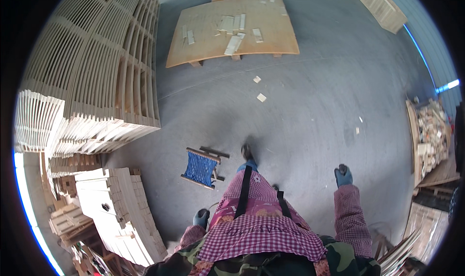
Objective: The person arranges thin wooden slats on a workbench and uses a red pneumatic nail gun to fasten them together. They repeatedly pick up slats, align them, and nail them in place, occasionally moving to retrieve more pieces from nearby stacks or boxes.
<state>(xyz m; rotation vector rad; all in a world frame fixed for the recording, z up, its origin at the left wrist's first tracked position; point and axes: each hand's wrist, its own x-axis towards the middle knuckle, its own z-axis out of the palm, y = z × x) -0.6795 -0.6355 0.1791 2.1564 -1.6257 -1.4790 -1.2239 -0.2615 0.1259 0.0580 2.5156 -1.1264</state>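
Note:
My right hand (343, 175), in a blue glove with dark fingers, hangs out to the right over the grey floor. Its fingers are curled closed and I see nothing in them. My left hand (201, 218), gloved the same way, is low beside my left hip, its fingers curled in with nothing visible inside. Neither hand touches anything. Nearest to the left hand is a folding stool (200, 167) with a blue woven seat and wooden bars, standing on the floor ahead of it. A pink checked apron (261, 237) covers my front, and one foot is stepped forward.
Tall stacks of slatted wooden frames (111, 58) rise at the left, above a pile of pale boards (118, 213). Ahead lies a plywood sheet (203, 24) bearing wood pieces. Two scraps (261, 97) lie on the floor. A bin of wood offcuts (431, 135) stands at right.

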